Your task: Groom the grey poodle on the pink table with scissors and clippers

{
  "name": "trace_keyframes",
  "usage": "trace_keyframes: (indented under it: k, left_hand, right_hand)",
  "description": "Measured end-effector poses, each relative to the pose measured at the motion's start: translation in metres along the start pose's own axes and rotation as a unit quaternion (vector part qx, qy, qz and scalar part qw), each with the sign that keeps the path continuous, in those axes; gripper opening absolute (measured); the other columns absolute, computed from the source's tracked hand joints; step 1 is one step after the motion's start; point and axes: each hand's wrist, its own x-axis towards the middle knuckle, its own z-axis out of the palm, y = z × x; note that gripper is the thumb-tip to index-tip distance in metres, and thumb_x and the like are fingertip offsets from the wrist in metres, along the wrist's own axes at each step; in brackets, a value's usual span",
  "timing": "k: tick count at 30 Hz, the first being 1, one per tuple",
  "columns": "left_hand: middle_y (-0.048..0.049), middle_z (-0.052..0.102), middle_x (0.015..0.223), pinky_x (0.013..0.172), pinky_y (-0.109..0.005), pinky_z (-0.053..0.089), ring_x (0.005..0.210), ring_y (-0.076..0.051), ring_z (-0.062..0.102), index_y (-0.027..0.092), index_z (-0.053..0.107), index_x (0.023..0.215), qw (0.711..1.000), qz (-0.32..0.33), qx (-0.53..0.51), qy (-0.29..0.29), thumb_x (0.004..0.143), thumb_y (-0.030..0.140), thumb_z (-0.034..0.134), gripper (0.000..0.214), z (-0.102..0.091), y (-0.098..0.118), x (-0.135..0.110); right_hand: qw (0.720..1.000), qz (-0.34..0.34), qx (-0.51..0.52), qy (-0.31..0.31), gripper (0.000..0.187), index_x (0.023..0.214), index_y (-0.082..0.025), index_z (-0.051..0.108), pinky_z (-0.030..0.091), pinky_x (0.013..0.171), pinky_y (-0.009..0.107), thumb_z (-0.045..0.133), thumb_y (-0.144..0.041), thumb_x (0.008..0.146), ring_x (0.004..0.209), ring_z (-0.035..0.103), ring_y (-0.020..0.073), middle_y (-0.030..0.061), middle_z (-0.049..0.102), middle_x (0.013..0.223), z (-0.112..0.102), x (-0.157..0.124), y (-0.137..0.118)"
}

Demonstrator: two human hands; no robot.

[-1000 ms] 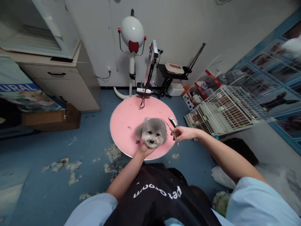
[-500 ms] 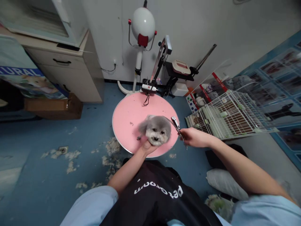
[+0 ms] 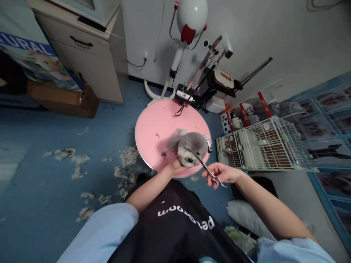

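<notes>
A small grey dog (image 3: 189, 146) stands on a round pink table (image 3: 153, 128), its face turned toward me. My left hand (image 3: 177, 166) cups the dog under its chin and muzzle. My right hand (image 3: 222, 172) grips a pair of curved metal scissors (image 3: 204, 166) by the handles. The blades reach up and left to the dog's face. A small white clipper (image 3: 208, 143) lies on the table by the dog's right side.
Clumps of cut fur (image 3: 128, 160) litter the blue floor left of the table. A white wire cage (image 3: 263, 146) stands to the right. Behind the table are a white dryer on a stand (image 3: 189, 18), a grooming arm (image 3: 205, 60) and a cabinet (image 3: 90, 47).
My right hand has dropped lower and swung the scissor blades from the dog's side across to its face. The view has tilted and shifted right. My left hand stays under the chin.
</notes>
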Motion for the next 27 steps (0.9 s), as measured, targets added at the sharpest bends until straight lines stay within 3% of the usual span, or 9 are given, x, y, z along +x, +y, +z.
trace_keyframes:
  k: [8, 13, 19, 24, 27]
  left_hand:
    - [-0.0111, 0.066, 0.121, 0.102, -0.035, 0.045, 0.119, -0.025, 0.056, 0.01, 0.068, 0.108, 0.999, -0.005, -0.044, 0.016, 0.082, 0.03, 0.066, 0.033, 0.017, 0.008, -0.008]
    - [-0.014, 0.063, 0.125, 0.104, -0.039, 0.043, 0.124, -0.029, 0.052, 0.013, 0.067, 0.113, 0.999, 0.014, -0.032, -0.022, 0.07, 0.027, 0.079, 0.047, 0.01, 0.008, -0.009]
    - [-0.0092, 0.067, 0.114, 0.099, -0.038, 0.046, 0.112, -0.023, 0.059, 0.013, 0.067, 0.106, 0.996, -0.011, -0.071, 0.059, 0.088, 0.029, 0.058, 0.026, 0.006, 0.014, -0.009]
    - [-0.0099, 0.069, 0.102, 0.09, -0.035, 0.052, 0.097, -0.02, 0.064, 0.012, 0.066, 0.096, 0.988, -0.028, -0.079, 0.127, 0.087, 0.026, 0.055, 0.02, 0.009, 0.019, -0.009]
    - [-0.0089, 0.069, 0.101, 0.089, -0.035, 0.053, 0.098, -0.02, 0.063, 0.014, 0.066, 0.096, 0.987, -0.021, -0.082, 0.133, 0.086, 0.024, 0.056, 0.017, 0.008, 0.018, -0.009]
  right_hand:
    - [1.0, 0.011, -0.014, 0.019, 0.05, 0.116, -0.012, 0.063, 0.059, 0.064, 0.022, 0.081, -0.024, 0.071, 0.071, 0.073, 0.0159, 0.0119, 0.075, 0.093, 0.005, 0.006, -0.004]
    - [0.999, 0.021, -0.039, 0.025, 0.052, 0.117, -0.013, 0.062, 0.059, 0.066, 0.022, 0.082, -0.024, 0.07, 0.073, 0.073, 0.0157, 0.0116, 0.075, 0.095, 0.007, 0.015, -0.005]
    - [0.998, 0.011, -0.06, -0.015, 0.058, 0.121, -0.012, 0.061, 0.057, 0.065, 0.021, 0.083, -0.027, 0.069, 0.072, 0.073, 0.0157, 0.0137, 0.074, 0.096, -0.003, 0.002, 0.004]
    - [0.999, -0.03, -0.027, -0.015, 0.059, 0.121, -0.012, 0.063, 0.057, 0.063, 0.021, 0.083, -0.027, 0.068, 0.071, 0.073, 0.0161, 0.0138, 0.075, 0.095, -0.024, -0.005, 0.021]
    - [0.999, -0.04, -0.022, -0.015, 0.058, 0.121, -0.012, 0.063, 0.058, 0.063, 0.02, 0.082, -0.024, 0.068, 0.07, 0.073, 0.0152, 0.0131, 0.075, 0.095, -0.029, -0.001, 0.023]
